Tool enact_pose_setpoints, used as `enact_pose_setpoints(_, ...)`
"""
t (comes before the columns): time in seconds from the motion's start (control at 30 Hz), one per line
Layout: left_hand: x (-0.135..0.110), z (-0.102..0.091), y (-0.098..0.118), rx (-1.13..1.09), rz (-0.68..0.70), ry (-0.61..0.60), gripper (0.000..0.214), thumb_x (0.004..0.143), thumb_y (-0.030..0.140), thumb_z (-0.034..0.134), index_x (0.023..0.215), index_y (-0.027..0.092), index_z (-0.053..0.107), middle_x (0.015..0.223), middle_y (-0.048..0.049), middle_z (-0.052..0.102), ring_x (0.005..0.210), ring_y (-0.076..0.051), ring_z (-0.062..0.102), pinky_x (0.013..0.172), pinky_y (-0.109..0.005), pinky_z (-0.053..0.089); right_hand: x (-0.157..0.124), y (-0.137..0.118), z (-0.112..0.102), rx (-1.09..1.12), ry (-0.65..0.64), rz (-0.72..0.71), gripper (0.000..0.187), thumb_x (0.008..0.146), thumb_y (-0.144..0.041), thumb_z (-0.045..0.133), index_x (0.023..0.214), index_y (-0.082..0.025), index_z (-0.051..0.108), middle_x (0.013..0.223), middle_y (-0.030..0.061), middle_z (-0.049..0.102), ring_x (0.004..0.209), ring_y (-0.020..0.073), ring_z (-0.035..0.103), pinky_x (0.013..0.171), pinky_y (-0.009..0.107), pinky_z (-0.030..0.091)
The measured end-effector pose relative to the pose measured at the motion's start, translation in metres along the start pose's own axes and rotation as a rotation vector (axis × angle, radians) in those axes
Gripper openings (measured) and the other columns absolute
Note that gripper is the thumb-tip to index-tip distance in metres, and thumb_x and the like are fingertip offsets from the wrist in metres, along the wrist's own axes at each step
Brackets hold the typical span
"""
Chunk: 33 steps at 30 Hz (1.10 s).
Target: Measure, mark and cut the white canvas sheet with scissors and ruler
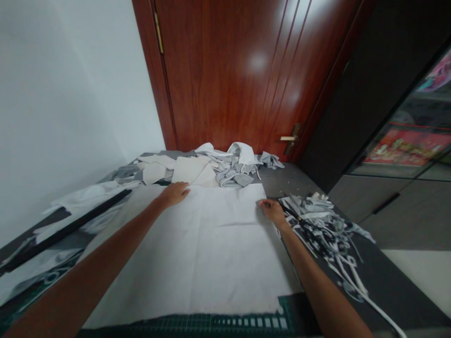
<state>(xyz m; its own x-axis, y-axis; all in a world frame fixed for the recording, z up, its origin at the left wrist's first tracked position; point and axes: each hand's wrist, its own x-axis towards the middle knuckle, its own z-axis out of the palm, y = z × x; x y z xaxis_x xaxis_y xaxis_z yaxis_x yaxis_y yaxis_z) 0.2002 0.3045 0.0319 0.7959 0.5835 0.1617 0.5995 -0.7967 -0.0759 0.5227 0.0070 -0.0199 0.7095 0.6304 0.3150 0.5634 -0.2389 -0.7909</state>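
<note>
A large white cloth (218, 244) lies spread over a green cutting mat (253, 322), with a crease down its middle and a ragged near edge. My left hand (175, 193) rests on the cloth's far edge, fingers stretched out and lying flat. At the cloth's right edge, near the far corner, my right hand (273, 211) has its thumb and fingers pinched together on the fabric. Just right of that hand, dark scissors (306, 224) seem to lie among the scraps, partly covered.
Grey and white cloth pieces (234, 178) are heaped along the far edge, before a wooden door (225, 80). Tangled fabric strips (324, 216) cover the right side. A long black bar (70, 220) lies on cloth at left. A dark cabinet (352, 117) stands at right.
</note>
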Motion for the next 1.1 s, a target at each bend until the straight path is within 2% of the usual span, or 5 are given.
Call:
enact_pose_setpoints(0.3, -0.008, -0.041, -0.014, 0.013, 0.031, -0.017, 0.046, 0.106, 0.046, 0.028, 0.11, 0.023, 0.067, 0.095, -0.0084, 0.077, 0.097, -0.027, 0.072, 0.085, -0.033, 0.05, -0.029, -0.022, -0.044, 0.083, 0.156, -0.119, 0.043, 0.085, -0.053, 0.052, 0.091, -0.016, 0.075, 0.099, 0.015, 0.079, 0.095, 0.0284, 0.072, 0.092, 0.04, 0.052)
enact_pose_setpoints(0.53, 0.004, -0.012, 0.051, -0.058, 0.13, -0.028, 0.03, 0.102, 0.044, 0.046, 0.109, 0.028, 0.071, 0.109, -0.0055, 0.078, 0.106, -0.024, 0.071, 0.089, -0.032, 0.049, -0.039, 0.025, -0.103, -0.202, 0.166, -0.025, 0.048, 0.078, -0.063, 0.055, 0.085, -0.021, 0.075, 0.086, 0.0146, 0.079, 0.084, 0.0333, 0.073, 0.079, 0.042, 0.053)
enact_pose_setpoints(0.83, 0.008, 0.012, 0.101, -0.163, 0.091, 0.092, 0.024, 0.099, 0.029, 0.047, 0.101, 0.018, 0.069, 0.11, -0.013, 0.075, 0.111, -0.03, 0.068, 0.1, -0.043, 0.045, -0.035, 0.049, -0.091, -0.202, 0.172, -0.172, 0.047, 0.082, -0.061, 0.05, 0.081, -0.02, 0.072, 0.087, 0.0152, 0.076, 0.082, 0.0281, 0.068, 0.081, 0.043, 0.054)
enact_pose_setpoints(0.97, 0.022, 0.019, 0.122, -0.24, 0.077, 0.102, 0.026, 0.1, 0.035, 0.048, 0.108, 0.021, 0.068, 0.116, -0.0086, 0.076, 0.114, -0.026, 0.067, 0.103, -0.039, 0.045, -0.017, 0.003, -0.075, -0.188, 0.164, -0.268, 0.043, 0.086, -0.058, 0.053, 0.087, -0.019, 0.073, 0.092, 0.0139, 0.075, 0.075, 0.0231, 0.064, 0.078, 0.039, 0.053)
enact_pose_setpoints(1.1, 0.033, 0.03, 0.136, -0.318, 0.074, 0.101, 0.033, 0.098, 0.045, 0.056, 0.113, 0.02, 0.07, 0.114, -0.0105, 0.077, 0.111, -0.028, 0.07, 0.1, -0.038, 0.048, -0.005, -0.062, -0.014, 0.009, -0.054, -0.246, 0.033, 0.087, -0.048, 0.059, 0.084, -0.019, 0.074, 0.083, 0.0077, 0.077, 0.068, 0.0192, 0.067, 0.067, 0.029, 0.052)
